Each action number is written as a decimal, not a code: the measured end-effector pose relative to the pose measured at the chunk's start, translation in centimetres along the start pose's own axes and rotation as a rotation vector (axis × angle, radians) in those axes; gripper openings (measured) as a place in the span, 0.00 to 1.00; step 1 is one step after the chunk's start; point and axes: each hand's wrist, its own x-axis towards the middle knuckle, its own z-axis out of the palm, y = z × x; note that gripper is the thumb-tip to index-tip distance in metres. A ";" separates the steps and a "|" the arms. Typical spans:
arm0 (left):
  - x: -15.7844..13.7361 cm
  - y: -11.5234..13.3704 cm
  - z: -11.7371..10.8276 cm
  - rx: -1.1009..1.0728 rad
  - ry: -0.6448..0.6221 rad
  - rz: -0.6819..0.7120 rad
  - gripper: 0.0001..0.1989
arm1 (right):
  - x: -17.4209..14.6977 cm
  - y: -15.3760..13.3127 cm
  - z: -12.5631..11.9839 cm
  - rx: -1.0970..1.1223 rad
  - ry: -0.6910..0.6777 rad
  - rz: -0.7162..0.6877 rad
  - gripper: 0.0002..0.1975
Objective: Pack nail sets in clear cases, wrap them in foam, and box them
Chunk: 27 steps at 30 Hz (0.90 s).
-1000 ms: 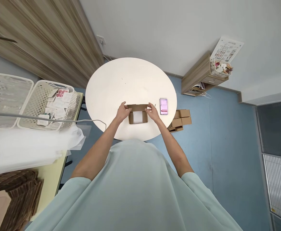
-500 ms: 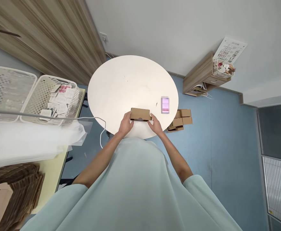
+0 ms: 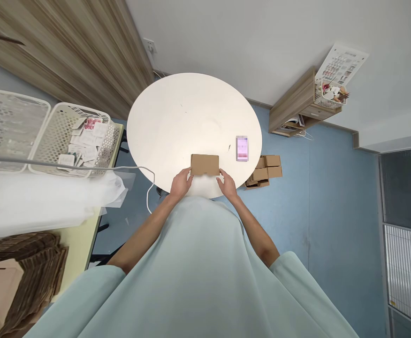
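Note:
A small brown cardboard box (image 3: 204,165) lies near the front edge of the round white table (image 3: 170,117), its lid down flat. My left hand (image 3: 181,183) grips the box at its front left corner, the fingers along the side and the thumb by the front. At the front right corner my right hand (image 3: 227,184) holds it in the same way, index finger on the side and thumb close to the front edge. What is inside the box is hidden.
A phone (image 3: 242,148) with a lit, blurred screen lies on the table's right. Several cardboard boxes (image 3: 267,170) are stacked beyond the right edge. On the left stand white baskets (image 3: 56,134), plastic bags (image 3: 43,202) and flattened cardboard (image 3: 43,272). A white cable (image 3: 131,167) crosses the table's left edge.
The box's lid has come down, so its front opening no longer shows and its top faces up. Both hands have stayed at the front corners. The view has shifted slightly.

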 end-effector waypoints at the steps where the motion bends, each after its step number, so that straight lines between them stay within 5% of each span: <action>1: -0.1 -0.1 0.0 0.006 -0.017 -0.009 0.27 | 0.0 0.1 0.1 0.002 -0.006 0.003 0.27; 13: -1.0 -1.2 1.0 -0.053 -0.156 -0.157 0.25 | -0.3 2.1 1.3 0.007 -0.070 0.115 0.16; 21: -0.5 -1.3 2.3 -0.208 -0.026 -0.352 0.17 | 0.1 3.0 2.2 0.039 -0.050 0.214 0.12; 27: 0.5 -1.5 3.0 -0.217 -0.001 -0.372 0.18 | 1.2 3.2 2.7 0.091 -0.038 0.267 0.11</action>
